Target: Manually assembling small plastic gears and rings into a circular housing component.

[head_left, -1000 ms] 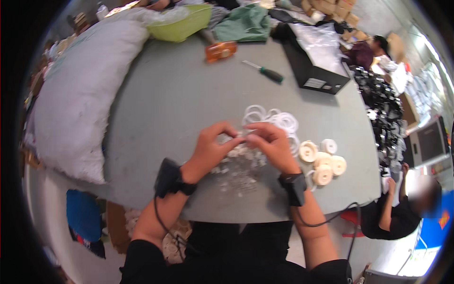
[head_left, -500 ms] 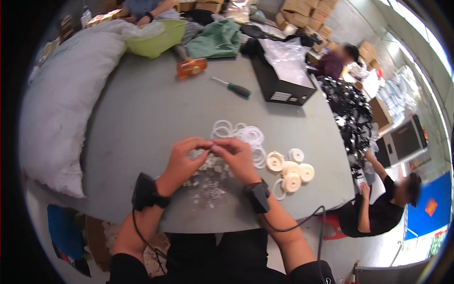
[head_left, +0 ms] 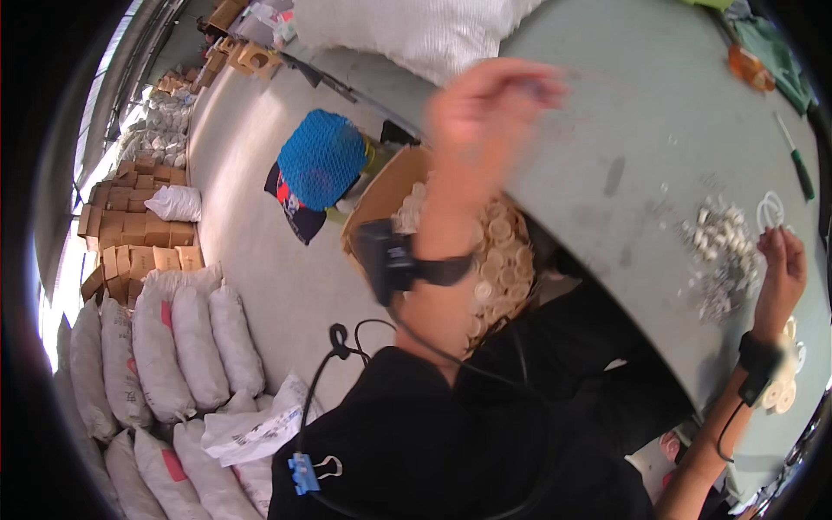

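My left hand [head_left: 490, 108] is raised near the table's edge, close to a large white woven sack [head_left: 416, 30]. Motion smears its fingers, so whether it holds anything cannot be made out. Below that arm stands a cardboard box [head_left: 374, 195] full of round cream plastic wheels [head_left: 501, 260]. At the right, my right hand [head_left: 783, 273] is closed, its fingertips pinched together. Anything in the pinch is too small to see. Beside it lie a heap of small white pieces [head_left: 721, 234] and clear white rings [head_left: 770, 210]. More cream wheels [head_left: 780, 394] sit partly behind the right wrist.
On the grey table [head_left: 598, 113] lie a green-handled screwdriver [head_left: 802, 169] and an orange-headed mallet [head_left: 750, 69]. A blue-covered stool [head_left: 322, 156] stands beyond the box. Stuffed white sacks [head_left: 165, 355] and cardboard cartons [head_left: 130, 217] line the floor at left. Black cables hang from my wrists.
The view has swung left and down toward the floor. My hands, together over the small pieces before, are now apart: the left has moved off leftward, the right stays by the heap.
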A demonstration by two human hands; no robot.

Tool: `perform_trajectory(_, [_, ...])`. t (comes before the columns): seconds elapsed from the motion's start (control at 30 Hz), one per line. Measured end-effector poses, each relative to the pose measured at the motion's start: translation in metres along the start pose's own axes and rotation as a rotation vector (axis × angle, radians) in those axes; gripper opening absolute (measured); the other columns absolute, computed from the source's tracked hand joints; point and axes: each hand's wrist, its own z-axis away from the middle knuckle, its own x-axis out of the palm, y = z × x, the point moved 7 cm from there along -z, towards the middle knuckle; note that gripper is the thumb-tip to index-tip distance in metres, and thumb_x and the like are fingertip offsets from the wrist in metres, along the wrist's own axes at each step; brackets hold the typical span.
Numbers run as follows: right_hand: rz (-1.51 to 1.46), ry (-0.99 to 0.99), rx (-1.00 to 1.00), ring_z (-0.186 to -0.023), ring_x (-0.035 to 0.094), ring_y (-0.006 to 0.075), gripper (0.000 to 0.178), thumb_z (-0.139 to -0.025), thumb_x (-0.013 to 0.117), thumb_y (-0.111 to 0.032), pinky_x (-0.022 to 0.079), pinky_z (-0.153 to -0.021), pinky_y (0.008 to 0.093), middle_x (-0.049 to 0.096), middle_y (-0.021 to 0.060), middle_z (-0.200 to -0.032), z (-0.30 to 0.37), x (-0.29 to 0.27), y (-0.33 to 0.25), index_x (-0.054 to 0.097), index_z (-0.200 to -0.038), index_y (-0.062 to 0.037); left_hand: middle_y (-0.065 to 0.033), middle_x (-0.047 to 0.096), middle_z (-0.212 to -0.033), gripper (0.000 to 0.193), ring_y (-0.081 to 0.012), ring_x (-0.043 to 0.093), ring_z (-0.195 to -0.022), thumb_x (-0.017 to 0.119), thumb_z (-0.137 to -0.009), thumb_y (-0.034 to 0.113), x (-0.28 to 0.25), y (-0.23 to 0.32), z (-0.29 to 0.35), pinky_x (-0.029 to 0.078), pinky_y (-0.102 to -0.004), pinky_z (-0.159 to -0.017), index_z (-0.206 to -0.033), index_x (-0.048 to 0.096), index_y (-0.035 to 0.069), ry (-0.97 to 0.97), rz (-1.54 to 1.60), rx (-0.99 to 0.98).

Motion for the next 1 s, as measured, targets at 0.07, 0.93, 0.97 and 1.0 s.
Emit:
perform_trajectory(0.07, [0.06, -0.021, -0.017, -0.08, 0.06, 0.0133, 0.019, -0.088, 0.058, -0.01, 0.048, -0.079, 0.0269, 0.063, 0.0099, -0.093, -0.001, -0.004, 0.004, 0.058, -0.101, 0.003, -0.0106, 0.063, -0.086, 0.018, -0.0183, 0.062, -0.079, 0.051, -0.088, 0.007, -0.069, -0.036, 0.043, 0.051, -0.0332, -0.081, -0.101, 0.057, -0.004, 0.261, -0.048, -0.211])
perform_trajectory(0.93, [0.585, -0.049, -0.095, -0.059, 0.051, 0.0116, 0.01, -0.079, 0.061, -0.004, 0.042, -0.056, 0.0242, 0.063, 0.0033, -0.077, 0.017, -0.007, -0.043, 0.064, -0.089, -0.0041, -0.0047, 0.057, -0.086, 0.01, -0.0086, 0.048, -0.065, 0.046, -0.085, -0.002, -0.133, -0.055, 0.09, 0.04, -0.0197, -0.061, -0.089, 0.055, 0.0, 0.759, -0.37, -0.081])
perform_trajectory(0.97, [0.63, -0.067, -0.038, -0.058, 0.05, 0.013, 0.01, -0.079, 0.062, -0.006, 0.042, -0.056, 0.0253, 0.063, 0.0037, -0.076, 0.017, -0.011, -0.033, 0.064, -0.088, -0.0052, -0.0064, 0.057, -0.089, 0.009, -0.0092, 0.049, -0.066, 0.046, -0.085, -0.003, -0.11, -0.05, 0.076, 0.042, -0.0211, -0.061, -0.089, 0.054, 0.0, 0.682, -0.329, -0.036])
perform_trajectory(1.0, [0.673, -0.088, 0.02, -0.058, 0.05, 0.0145, 0.01, -0.078, 0.063, -0.007, 0.043, -0.056, 0.0263, 0.063, 0.0041, -0.076, 0.018, -0.015, -0.024, 0.065, -0.088, -0.0064, -0.0081, 0.056, -0.092, 0.009, -0.0098, 0.049, -0.067, 0.046, -0.085, -0.004, -0.089, -0.047, 0.065, 0.043, -0.0224, -0.06, -0.089, 0.053, -0.001, 0.604, -0.288, 0.007])
